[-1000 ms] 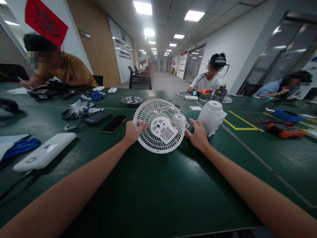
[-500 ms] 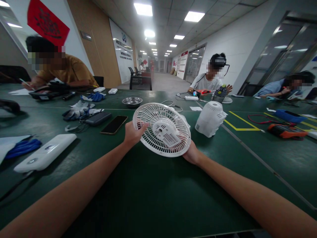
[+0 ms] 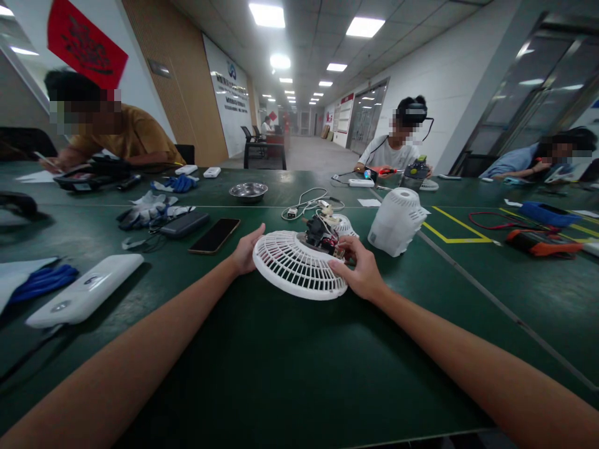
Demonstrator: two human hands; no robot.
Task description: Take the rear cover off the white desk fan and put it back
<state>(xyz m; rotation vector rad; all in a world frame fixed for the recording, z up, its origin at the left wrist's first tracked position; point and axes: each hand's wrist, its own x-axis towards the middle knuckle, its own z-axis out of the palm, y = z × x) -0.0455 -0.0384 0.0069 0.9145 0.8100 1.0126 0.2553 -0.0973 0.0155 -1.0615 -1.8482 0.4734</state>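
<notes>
A round white fan grille [image 3: 299, 274] is in front of me, just over or on the green table, with its motor side turned up. On it sit a black motor [image 3: 318, 231] and some wiring. My left hand [image 3: 249, 251] grips the grille's left rim, its thumb raised and its other fingers partly hidden. At the right edge, my right hand [image 3: 362, 268] has its thumb on the grille and its fingers bent by the motor's parts. Behind the motor lie a white cable [image 3: 304, 202] and a small white slotted part [image 3: 345, 226]. A white fan housing [image 3: 397, 221] stands to the right.
A phone [image 3: 215, 236], a grey power bank [image 3: 185, 224], gloves [image 3: 150, 212] and a white device [image 3: 87, 290] lie to the left. Behind the grille sits a metal bowl [image 3: 248, 191]. An orange multimeter [image 3: 543, 246] is at right. Several people sit around the table.
The grille has been turned from its slotted face to its motor side and lowered. My right hand has moved from beneath the rim to the top, and my left thumb has come off the slats.
</notes>
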